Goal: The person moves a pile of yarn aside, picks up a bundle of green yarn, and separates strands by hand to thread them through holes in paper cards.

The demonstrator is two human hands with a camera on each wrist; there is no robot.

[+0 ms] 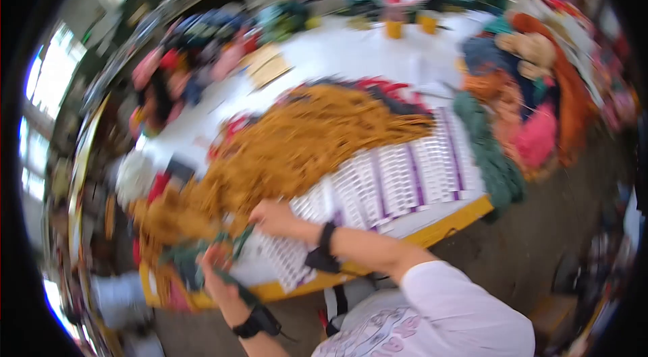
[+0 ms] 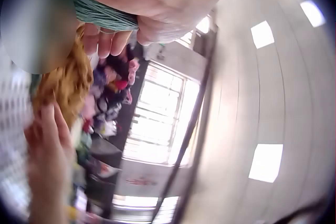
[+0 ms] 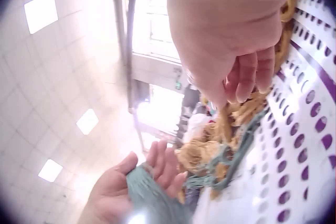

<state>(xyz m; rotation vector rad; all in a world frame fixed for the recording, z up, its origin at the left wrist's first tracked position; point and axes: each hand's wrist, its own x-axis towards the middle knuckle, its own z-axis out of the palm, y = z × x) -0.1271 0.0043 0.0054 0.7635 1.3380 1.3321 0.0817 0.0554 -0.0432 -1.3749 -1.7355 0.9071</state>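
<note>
A hank of green yarn lies across the palm of my left hand, between thumb and fingers. That hand is turned palm up, its fingers loosely extended. My right hand is a little ahead and to the right, thumb and fingertips pinching an ochre yarn strand. Green strands run just beside that strand. A wide heap of ochre yarn spreads over the table in front of both hands. White cards with rows of holes and purple strips lie under and right of the right hand.
The white table has a yellow front edge. Over its right end hang a dark green hank and orange and pink yarns. Cardboard and yellow containers stand farther back. Colored yarn bundles line the left side.
</note>
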